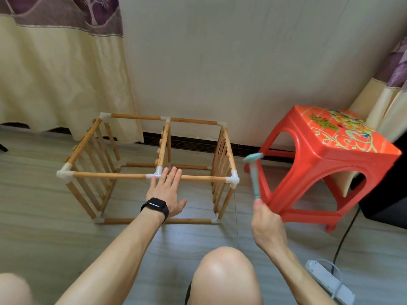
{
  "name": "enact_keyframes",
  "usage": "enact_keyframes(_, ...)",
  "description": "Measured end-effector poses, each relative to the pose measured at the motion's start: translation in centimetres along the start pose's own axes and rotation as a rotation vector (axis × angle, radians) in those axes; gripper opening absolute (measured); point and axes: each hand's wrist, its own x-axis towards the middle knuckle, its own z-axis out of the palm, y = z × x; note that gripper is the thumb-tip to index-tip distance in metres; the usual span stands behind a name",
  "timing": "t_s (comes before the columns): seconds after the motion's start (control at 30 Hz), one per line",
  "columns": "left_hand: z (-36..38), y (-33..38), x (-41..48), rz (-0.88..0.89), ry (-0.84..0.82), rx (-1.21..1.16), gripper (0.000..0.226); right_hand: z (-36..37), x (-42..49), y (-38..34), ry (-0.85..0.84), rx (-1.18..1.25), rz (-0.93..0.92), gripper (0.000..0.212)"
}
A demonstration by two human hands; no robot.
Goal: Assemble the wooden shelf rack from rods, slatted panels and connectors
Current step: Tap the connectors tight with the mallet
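Note:
The wooden shelf rack (110, 175) stands on the floor, a box frame of rods joined by white connectors (234, 180), with slatted panels at the left end, middle and right end. My left hand (167, 190) lies flat with straight fingers on the front top rod, just right of the middle T-connector (155, 175). A black watch sits on that wrist. My right hand (265, 219) grips the handle of a small teal hammer (255, 172), raised and blurred, to the right of the rack's front right corner.
A red plastic stool (326, 159) stands close on the right, behind the hammer. A white power strip (328, 280) and black cable lie on the floor at lower right. Curtains hang at left and far right. My knees fill the bottom edge.

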Motion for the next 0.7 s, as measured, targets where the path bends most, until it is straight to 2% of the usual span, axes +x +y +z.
enact_keyframes(0.07, -0.3, 0.1, 0.0, 0.001, -0.017, -0.003, 0.094, 0.1, 0.3, 0.4, -0.056, -0.098, 0.137, 0.057)
enact_keyframes(0.17, -0.3, 0.1, -0.1, -0.005, -0.001, 0.021, 0.094, -0.3, 0.1, 0.1, 0.097, 0.044, 0.034, 0.055)
enact_keyframes(0.23, -0.4, 0.1, -0.3, 0.004, -0.003, 0.022, 0.095, -0.1, -0.2, -0.2, -0.086, -0.082, 0.007, 0.054)
enact_keyframes(0.3, -0.2, 0.1, -0.4, -0.001, -0.005, 0.025, 0.094, -0.2, 0.1, -0.6, -0.209, -0.19, 0.09, 0.057)
enact_keyframes(0.43, -0.8, 0.0, -0.5, 0.013, -0.011, 0.026, 0.086, -1.8, 1.0, -1.5, -0.119, -0.117, 0.056, 0.058)
enact_keyframes(0.57, -2.3, -0.9, 0.9, 0.025, -0.021, -0.042, 0.075, -2.7, 3.6, -2.4, -0.12, -0.018, 0.078, 0.065)
enact_keyframes(0.7, -3.5, -2.4, 3.1, -0.024, -0.006, -0.077, 0.078, -2.5, 6.7, -3.3, -0.14, 0.008, 0.054, 0.055)
